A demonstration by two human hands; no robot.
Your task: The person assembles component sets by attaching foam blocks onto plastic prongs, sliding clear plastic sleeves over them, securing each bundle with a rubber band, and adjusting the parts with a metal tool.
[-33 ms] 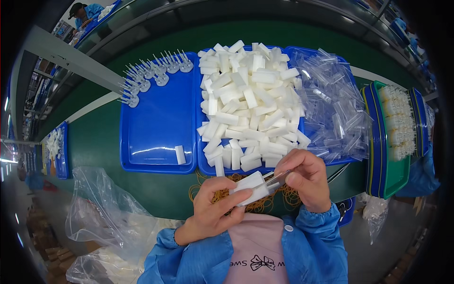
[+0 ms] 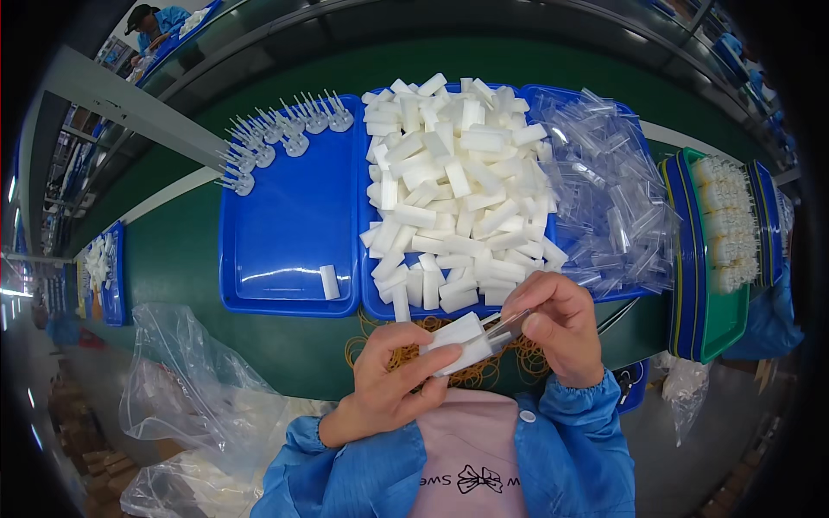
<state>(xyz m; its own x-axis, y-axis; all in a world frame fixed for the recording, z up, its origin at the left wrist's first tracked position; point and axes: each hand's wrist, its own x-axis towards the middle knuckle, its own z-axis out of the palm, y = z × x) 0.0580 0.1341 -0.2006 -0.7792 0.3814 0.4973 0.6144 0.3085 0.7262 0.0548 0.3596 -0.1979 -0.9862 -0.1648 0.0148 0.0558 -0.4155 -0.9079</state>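
My left hand (image 2: 393, 380) grips a white foam block (image 2: 458, 339) between thumb and fingers, in front of my chest. Pinched in my right hand (image 2: 560, 328) is a clear plastic piece (image 2: 501, 337), its near end against the right end of the block. Whether it reaches inside the block is hard to see. Just beyond both hands, a large heap of white foam blocks (image 2: 458, 186) fills the middle tray. Clear plastic pieces (image 2: 604, 194) are piled in the tray to its right. Tan rubber bands (image 2: 479, 373) lie on the table under my hands.
In the left blue tray (image 2: 289, 216) stand several clear pronged parts (image 2: 294, 142) and one loose foam block (image 2: 329, 282). Stacked trays with a green one (image 2: 725, 332) stand at the right. Clear plastic bags (image 2: 186, 380) lie at lower left. Another person (image 2: 155, 24) sits far left.
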